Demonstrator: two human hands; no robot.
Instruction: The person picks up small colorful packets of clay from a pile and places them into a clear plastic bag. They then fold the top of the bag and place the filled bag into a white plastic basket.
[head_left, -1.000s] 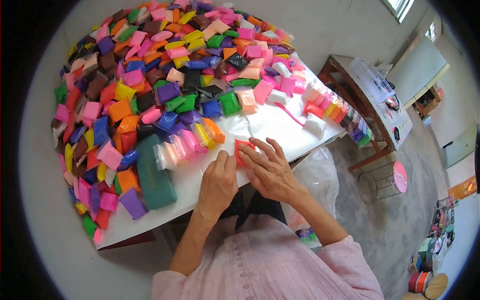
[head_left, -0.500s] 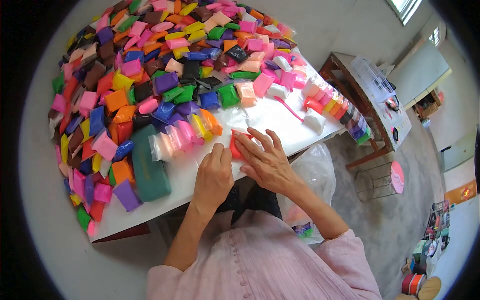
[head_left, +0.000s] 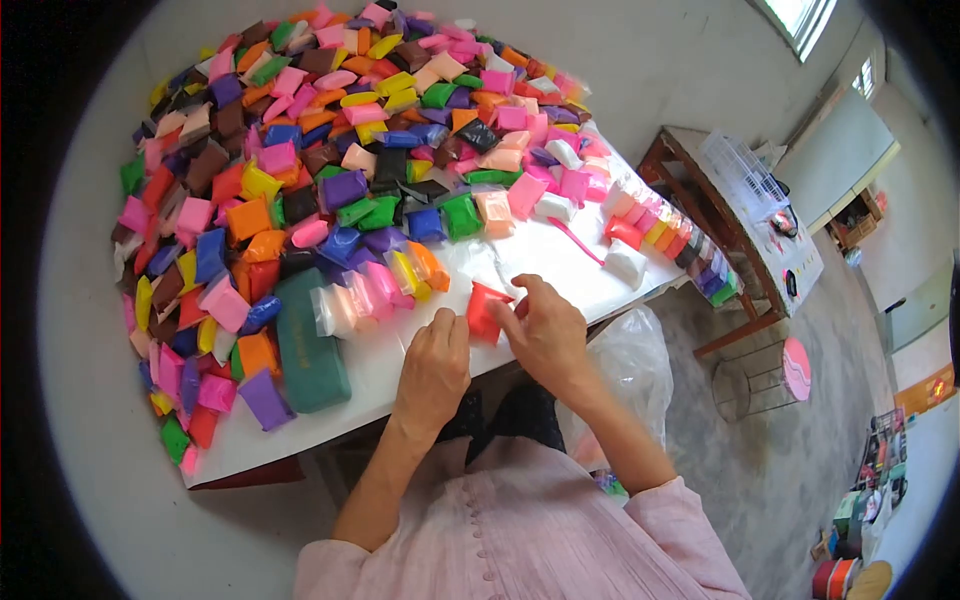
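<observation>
A red soft-clay packet (head_left: 484, 311) is at the table's front edge between my hands. My right hand (head_left: 550, 338) has its thumb and bent fingers on the packet's right side. Close by the packet's left side, my left hand (head_left: 432, 368) is closed in a pinch; what its fingertips hold is hidden. To the left of my hands, a row of pink, peach, yellow and orange packets (head_left: 372, 295) lies beside a dark green case (head_left: 312, 345). A clear plastic wrapper (head_left: 478, 262) lies just behind the red packet.
A big heap of coloured packets (head_left: 300, 190) covers the table's back and left. On the right are a second packet row (head_left: 672, 232), a white packet (head_left: 626, 262) and a pink strip (head_left: 575, 241). A plastic bag (head_left: 635, 365) hangs below the edge; a stool (head_left: 795, 368) stands beyond.
My right hand has lifted from lying flat over the red packet and now has its fingers bent at the packet's right side. More of the packet shows. My left hand stays closed nearby.
</observation>
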